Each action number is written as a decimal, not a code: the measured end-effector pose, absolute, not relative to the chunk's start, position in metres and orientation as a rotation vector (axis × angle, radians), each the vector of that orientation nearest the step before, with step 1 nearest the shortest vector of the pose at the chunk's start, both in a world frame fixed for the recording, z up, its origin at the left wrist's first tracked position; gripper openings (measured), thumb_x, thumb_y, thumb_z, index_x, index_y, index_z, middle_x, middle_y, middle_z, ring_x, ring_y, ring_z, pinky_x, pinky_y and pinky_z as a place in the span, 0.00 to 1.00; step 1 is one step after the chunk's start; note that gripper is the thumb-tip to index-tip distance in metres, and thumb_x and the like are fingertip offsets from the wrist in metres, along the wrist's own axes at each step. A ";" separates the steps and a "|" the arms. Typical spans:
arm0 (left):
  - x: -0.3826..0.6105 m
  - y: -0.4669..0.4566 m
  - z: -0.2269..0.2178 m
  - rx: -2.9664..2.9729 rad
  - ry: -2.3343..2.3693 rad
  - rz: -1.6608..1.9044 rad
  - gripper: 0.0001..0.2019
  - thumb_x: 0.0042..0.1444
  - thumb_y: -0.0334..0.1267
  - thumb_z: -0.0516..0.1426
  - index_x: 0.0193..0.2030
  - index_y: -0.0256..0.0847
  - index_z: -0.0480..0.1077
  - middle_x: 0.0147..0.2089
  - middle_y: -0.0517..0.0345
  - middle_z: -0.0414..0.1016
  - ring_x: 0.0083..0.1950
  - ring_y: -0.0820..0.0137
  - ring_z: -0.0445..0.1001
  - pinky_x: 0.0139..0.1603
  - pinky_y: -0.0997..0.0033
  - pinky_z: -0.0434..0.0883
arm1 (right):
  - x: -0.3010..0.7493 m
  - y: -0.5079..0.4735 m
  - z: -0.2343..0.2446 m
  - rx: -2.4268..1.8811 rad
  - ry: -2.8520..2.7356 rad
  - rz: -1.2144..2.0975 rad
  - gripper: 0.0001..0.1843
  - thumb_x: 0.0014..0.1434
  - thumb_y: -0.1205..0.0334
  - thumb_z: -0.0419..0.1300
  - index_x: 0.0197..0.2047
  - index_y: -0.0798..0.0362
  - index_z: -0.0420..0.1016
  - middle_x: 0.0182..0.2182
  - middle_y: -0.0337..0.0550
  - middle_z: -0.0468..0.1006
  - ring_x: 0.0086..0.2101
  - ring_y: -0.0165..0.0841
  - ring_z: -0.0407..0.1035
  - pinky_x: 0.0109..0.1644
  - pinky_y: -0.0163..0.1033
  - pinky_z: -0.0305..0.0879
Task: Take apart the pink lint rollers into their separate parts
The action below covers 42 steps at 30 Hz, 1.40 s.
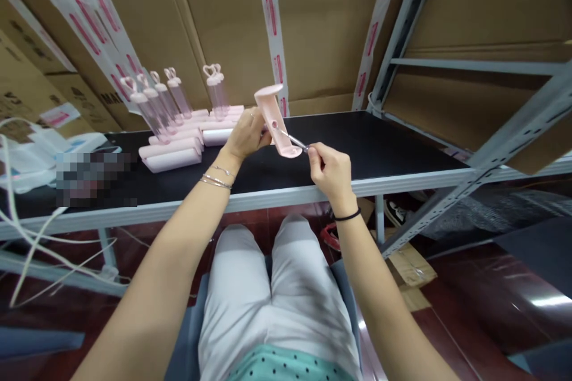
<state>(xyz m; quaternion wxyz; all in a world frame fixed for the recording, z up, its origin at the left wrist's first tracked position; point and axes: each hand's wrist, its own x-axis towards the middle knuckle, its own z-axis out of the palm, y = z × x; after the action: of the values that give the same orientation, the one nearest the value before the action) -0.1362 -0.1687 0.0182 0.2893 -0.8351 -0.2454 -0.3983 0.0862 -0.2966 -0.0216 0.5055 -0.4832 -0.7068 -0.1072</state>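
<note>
My left hand (pixel 246 133) is closed around the back edge of a pink, half-round plastic shell (pixel 273 112) with flat end caps, held tilted above the black tabletop. Pinched in my right hand (pixel 331 168) is a slim metal screwdriver (pixel 292 139); its handle is mostly hidden by the fingers. The tip meets a small round hole in the inner face of the shell. Left of my left hand, several similar pink shells (pixel 172 153) lie in a group on the table. Clear pink tubes with heart-shaped loops (pixel 214 89) stand upright among them.
The black table (pixel 357 140) has a grey metal front edge. White devices with cables (pixel 31 161) sit at the far left, cables hanging over the edge. Taped cardboard boxes (pixel 322 24) rise behind the table. A metal rack post (pixel 473 172) slants along the right.
</note>
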 end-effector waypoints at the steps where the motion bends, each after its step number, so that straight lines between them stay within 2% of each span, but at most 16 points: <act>1: -0.135 -0.170 0.019 -2.230 -0.672 -1.056 0.26 0.62 0.60 0.40 0.43 0.39 0.63 0.40 0.45 0.69 0.44 0.57 0.70 0.46 0.53 0.67 | 0.086 -0.297 -0.021 -1.166 -1.703 -0.253 0.19 0.66 0.57 0.44 0.34 0.52 0.74 0.24 0.42 0.75 0.25 0.31 0.65 0.31 0.35 0.52; 10: -0.128 -0.183 0.025 -2.229 -0.730 -0.983 0.25 0.63 0.58 0.39 0.39 0.38 0.64 0.34 0.47 0.69 0.38 0.60 0.71 0.41 0.57 0.68 | 0.087 -0.296 -0.022 -1.201 -1.705 -0.185 0.20 0.66 0.56 0.44 0.33 0.52 0.73 0.23 0.41 0.72 0.23 0.30 0.63 0.30 0.35 0.51; 17: -0.127 -0.184 0.024 -2.274 -0.802 -0.897 0.19 0.63 0.53 0.45 0.35 0.39 0.64 0.31 0.50 0.70 0.35 0.63 0.71 0.38 0.63 0.68 | 0.085 -0.296 -0.018 -1.360 -1.741 -0.155 0.19 0.66 0.57 0.45 0.34 0.52 0.74 0.24 0.42 0.74 0.25 0.31 0.64 0.30 0.35 0.48; 22: -0.121 -0.189 0.020 -2.329 -1.108 -0.622 0.12 0.61 0.43 0.50 0.39 0.36 0.68 0.36 0.46 0.76 0.38 0.61 0.74 0.39 0.65 0.69 | 0.079 -0.295 -0.012 -1.653 -1.668 -0.169 0.17 0.66 0.58 0.45 0.36 0.52 0.74 0.27 0.44 0.75 0.25 0.31 0.63 0.29 0.36 0.40; 26: -0.116 -0.197 0.020 -2.326 -1.371 -0.395 0.14 0.62 0.43 0.50 0.45 0.36 0.70 0.43 0.45 0.78 0.42 0.58 0.76 0.42 0.62 0.69 | 0.077 -0.295 -0.008 -1.801 -1.562 -0.129 0.19 0.68 0.57 0.44 0.38 0.53 0.74 0.28 0.46 0.75 0.25 0.32 0.63 0.30 0.37 0.40; 30: -0.113 -0.201 0.021 -2.344 -1.430 -0.264 0.17 0.62 0.43 0.49 0.51 0.37 0.69 0.48 0.44 0.77 0.45 0.57 0.77 0.45 0.60 0.70 | 0.076 -0.295 -0.006 -1.861 -1.569 -0.083 0.19 0.67 0.56 0.44 0.39 0.52 0.74 0.29 0.48 0.75 0.27 0.33 0.64 0.30 0.37 0.41; 33: -0.113 -0.200 0.021 -2.349 -1.426 -0.265 0.17 0.62 0.43 0.49 0.51 0.37 0.69 0.48 0.45 0.78 0.44 0.56 0.78 0.42 0.61 0.70 | 0.076 -0.295 -0.006 -1.877 -1.571 -0.075 0.19 0.67 0.56 0.44 0.40 0.52 0.74 0.29 0.47 0.75 0.26 0.32 0.64 0.30 0.37 0.41; 37: -0.113 -0.196 0.020 -2.381 -1.234 -0.350 0.14 0.60 0.41 0.51 0.44 0.35 0.71 0.40 0.45 0.78 0.40 0.58 0.78 0.40 0.63 0.70 | 0.077 -0.294 -0.009 -1.762 -1.669 -0.126 0.17 0.67 0.57 0.45 0.38 0.52 0.75 0.28 0.45 0.75 0.25 0.31 0.62 0.29 0.37 0.40; 42: -0.118 -0.188 0.019 -2.331 -0.913 -0.648 0.10 0.60 0.39 0.51 0.37 0.35 0.68 0.33 0.45 0.74 0.37 0.59 0.75 0.37 0.63 0.70 | 0.080 -0.294 -0.016 -1.564 -1.683 -0.165 0.17 0.66 0.59 0.45 0.36 0.52 0.74 0.26 0.42 0.74 0.25 0.30 0.61 0.29 0.36 0.41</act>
<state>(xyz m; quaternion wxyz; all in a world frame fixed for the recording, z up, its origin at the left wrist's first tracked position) -0.1176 -0.1881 0.0193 0.2743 -0.8668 -0.3396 -0.2409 0.0800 -0.2937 -0.0158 0.4070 -0.6203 -0.6673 -0.0652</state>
